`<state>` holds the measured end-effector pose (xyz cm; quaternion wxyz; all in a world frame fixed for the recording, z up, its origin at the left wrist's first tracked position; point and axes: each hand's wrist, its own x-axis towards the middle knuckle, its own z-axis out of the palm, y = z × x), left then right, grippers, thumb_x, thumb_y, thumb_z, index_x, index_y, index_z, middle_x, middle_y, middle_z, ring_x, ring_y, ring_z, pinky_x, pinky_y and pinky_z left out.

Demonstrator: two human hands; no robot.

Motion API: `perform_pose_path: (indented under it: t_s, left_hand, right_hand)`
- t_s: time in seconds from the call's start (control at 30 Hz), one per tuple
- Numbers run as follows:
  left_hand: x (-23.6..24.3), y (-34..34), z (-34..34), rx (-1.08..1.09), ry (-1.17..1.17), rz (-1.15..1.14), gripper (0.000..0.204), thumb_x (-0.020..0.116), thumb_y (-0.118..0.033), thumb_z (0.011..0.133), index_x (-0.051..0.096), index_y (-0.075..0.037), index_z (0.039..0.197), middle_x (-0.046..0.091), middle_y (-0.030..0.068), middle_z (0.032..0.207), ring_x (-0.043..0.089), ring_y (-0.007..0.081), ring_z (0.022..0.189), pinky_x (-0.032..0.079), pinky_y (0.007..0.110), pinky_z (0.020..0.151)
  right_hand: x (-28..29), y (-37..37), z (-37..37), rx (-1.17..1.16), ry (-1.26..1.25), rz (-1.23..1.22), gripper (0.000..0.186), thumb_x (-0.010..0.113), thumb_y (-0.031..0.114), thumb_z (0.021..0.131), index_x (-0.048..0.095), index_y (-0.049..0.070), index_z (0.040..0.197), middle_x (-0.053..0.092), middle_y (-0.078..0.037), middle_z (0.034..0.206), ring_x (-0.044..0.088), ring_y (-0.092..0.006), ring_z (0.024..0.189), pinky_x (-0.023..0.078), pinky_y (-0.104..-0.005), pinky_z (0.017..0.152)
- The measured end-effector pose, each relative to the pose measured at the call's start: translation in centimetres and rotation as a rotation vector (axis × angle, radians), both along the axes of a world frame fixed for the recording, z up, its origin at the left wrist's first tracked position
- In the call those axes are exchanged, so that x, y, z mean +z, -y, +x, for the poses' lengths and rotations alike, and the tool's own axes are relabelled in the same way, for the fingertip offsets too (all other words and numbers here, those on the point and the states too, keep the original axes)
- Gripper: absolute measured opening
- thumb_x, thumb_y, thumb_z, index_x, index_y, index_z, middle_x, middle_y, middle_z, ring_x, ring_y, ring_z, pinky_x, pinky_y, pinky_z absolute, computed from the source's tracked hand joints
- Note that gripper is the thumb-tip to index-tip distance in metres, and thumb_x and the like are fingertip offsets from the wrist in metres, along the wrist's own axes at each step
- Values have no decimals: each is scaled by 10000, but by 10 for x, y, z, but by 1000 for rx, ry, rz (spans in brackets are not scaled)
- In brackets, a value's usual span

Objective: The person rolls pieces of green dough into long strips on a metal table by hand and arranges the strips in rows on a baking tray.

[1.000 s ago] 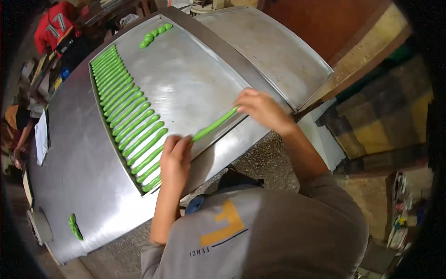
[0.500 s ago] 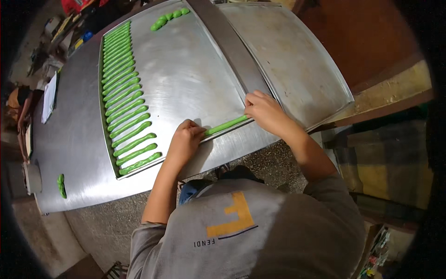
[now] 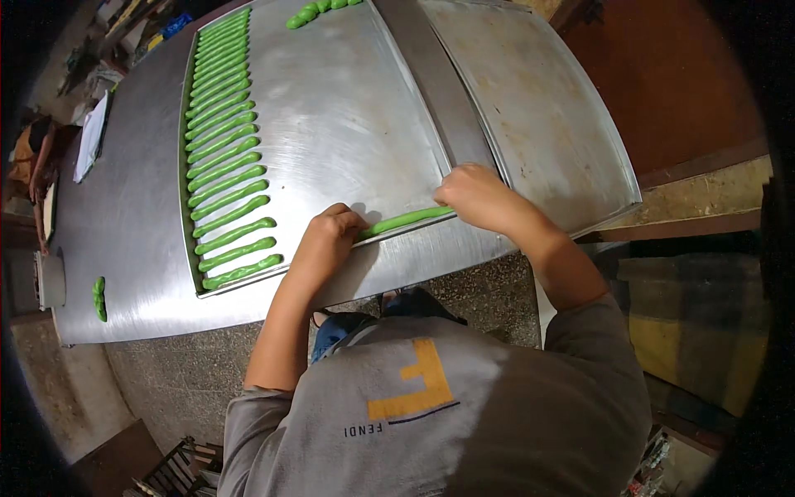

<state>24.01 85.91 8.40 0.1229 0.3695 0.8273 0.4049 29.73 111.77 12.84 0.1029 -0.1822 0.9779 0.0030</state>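
Green strip (image 3: 407,220) has come closer to the tray's (image 3: 339,141) near rim since a second ago. Head cam: I see left hand (image 3: 334,234) fingers pinched on its left end, right hand (image 3: 480,197) fingers closed over its right end; strip lies along that rim. Row of strips (image 3: 232,209) down tray's left side. Writing: grey shirt (image 3: 505,406) has yellow block mark (image 3: 435,381), small dark lettering (image 3: 364,431).

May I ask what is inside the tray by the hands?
The tray holds green strips and a lumpy green piece; the left hand and the right hand hide the ends of another strip along the near edge.
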Motion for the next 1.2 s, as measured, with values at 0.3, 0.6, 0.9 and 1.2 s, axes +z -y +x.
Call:
perform_pose_path:
  t_s: [0.3, 0.6, 0.9, 1.2]
  left_hand:
    - [16, 73, 0, 282, 82, 78, 257, 602, 21, 842, 641, -18, 1093, 622, 147, 1070, 632, 269, 968, 513, 338, 782]
    - [-17, 392, -78, 1514, -217, -698, 741, 604, -580, 804, 330, -290, 1429, 248, 182, 1495, 292, 399, 1336, 393, 579, 952]
    - [-81, 631, -150, 1295, -263, -606, 557, 695, -393, 799, 500, -245, 1300, 527, 133, 1269, 538, 341, 1111, 461, 478, 890]
    - [-28, 485, -95, 777, -128, 286, 248, 711, -167, 815, 652, -23, 1008, 646, 104, 939, 610, 194, 847, 488, 297, 727]
  right_hand:
    - [13, -9, 4, -309, -197, -607, 165, 632, 135, 843, 667, -15, 900, 653, -162, 845, 613, -271, 791, 476, -340, 744]
    - [-1, 27, 11, -518, -238, -611, 156, 595, 89, 868, 657, -27, 952, 642, -139, 866, 605, -213, 784, 479, -317, 734]
    - [29, 229, -17, -376, -348, -657, 134, 599, 71, 857, 660, -29, 921, 645, -138, 857, 609, -245, 795, 472, -330, 724]
    - [-28, 518, -138, 101, 58, -1017, 666, 716, 280, 797, 426, 166, 1386, 377, -159, 1411, 423, -346, 1258, 387, -415, 1015]
